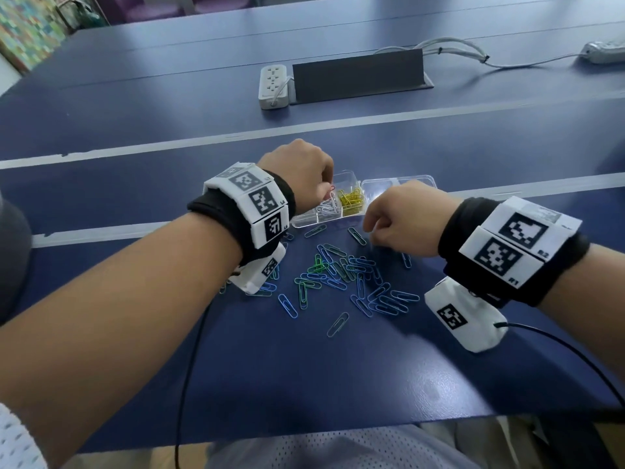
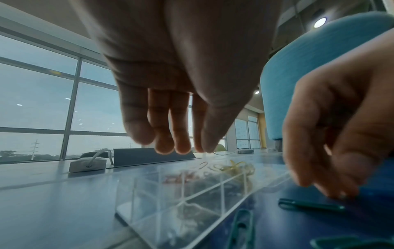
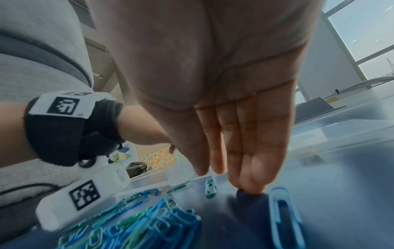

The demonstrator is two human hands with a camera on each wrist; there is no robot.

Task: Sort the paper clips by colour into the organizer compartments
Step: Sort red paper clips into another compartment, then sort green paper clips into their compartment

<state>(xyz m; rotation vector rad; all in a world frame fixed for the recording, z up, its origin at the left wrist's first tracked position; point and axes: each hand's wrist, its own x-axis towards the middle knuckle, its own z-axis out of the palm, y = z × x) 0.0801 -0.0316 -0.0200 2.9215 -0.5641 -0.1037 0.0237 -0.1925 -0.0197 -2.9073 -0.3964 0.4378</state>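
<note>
A clear organizer (image 1: 416, 179) lies on the blue table, with yellow clips (image 1: 351, 198) and white clips (image 1: 329, 208) in separate compartments; red clips (image 2: 179, 178) fill another. My left hand (image 1: 326, 184) hovers over the organizer (image 2: 192, 198), fingers (image 2: 181, 144) hanging down with nothing pinched. A red clip (image 1: 330, 190) sits just below them. My right hand (image 1: 370, 236) reaches down in front of the organizer, its straight fingertips (image 3: 251, 190) touching the table beside a green clip (image 2: 311, 206). A loose pile of blue and green clips (image 1: 345, 272) lies between my wrists.
A white power strip (image 1: 274, 86) and a dark cable cover (image 1: 358, 76) sit further back, with another strip (image 1: 605, 50) and cables at the far right. A single light-blue clip (image 3: 281, 210) lies right of my fingertips. The table's front edge (image 1: 338, 431) is near my lap.
</note>
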